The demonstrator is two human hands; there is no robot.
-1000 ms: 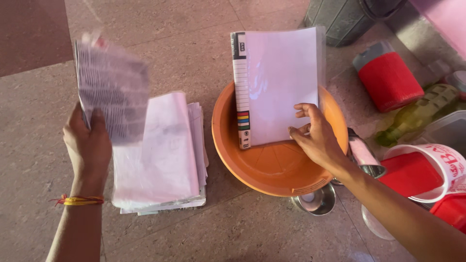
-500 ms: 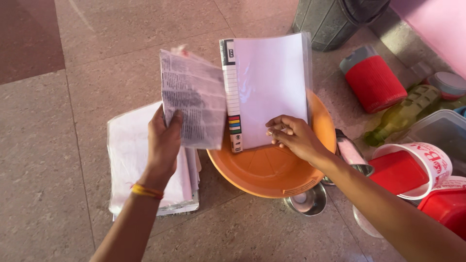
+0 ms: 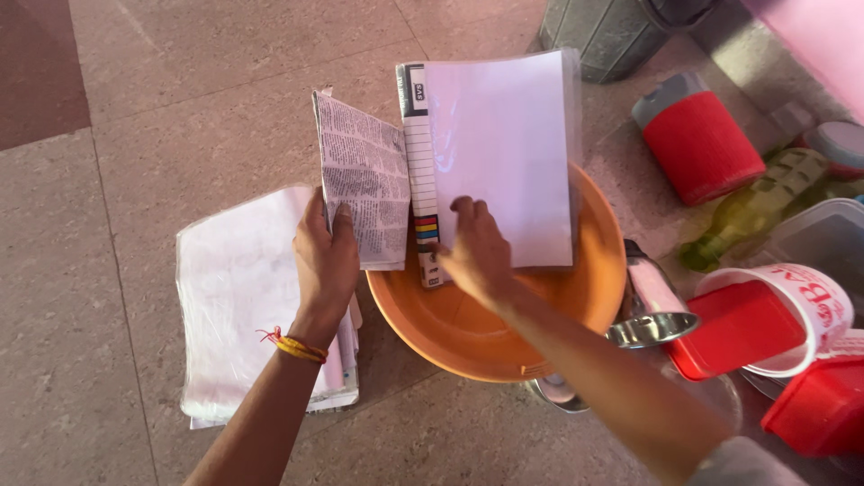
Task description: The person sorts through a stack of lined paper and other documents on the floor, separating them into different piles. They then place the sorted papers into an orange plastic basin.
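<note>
My left hand (image 3: 326, 256) grips a folded printed newspaper sheet (image 3: 364, 180) and holds it upright against the spine of a clear plastic file folder (image 3: 499, 148). The folder has white paper inside and a lined spine strip with coloured bands. It rests tilted over an orange plastic basin (image 3: 540, 315). My right hand (image 3: 475, 252) holds the folder's lower left corner near the spine. A stack of papers in plastic sleeves (image 3: 238, 297) lies on the floor under my left forearm.
On the right stand a red cylindrical container (image 3: 706, 144), a green bottle (image 3: 765, 211), a clear plastic box (image 3: 823, 238), a white bucket with a red box (image 3: 774, 315), steel cups (image 3: 652, 310) and a dark bin (image 3: 612, 31). Everything sits on a stone tile floor (image 3: 135, 135).
My left hand brought the newspaper sheet from the far left over to the folder's spine. My right hand slid left along the folder's lower edge to its spine corner.
</note>
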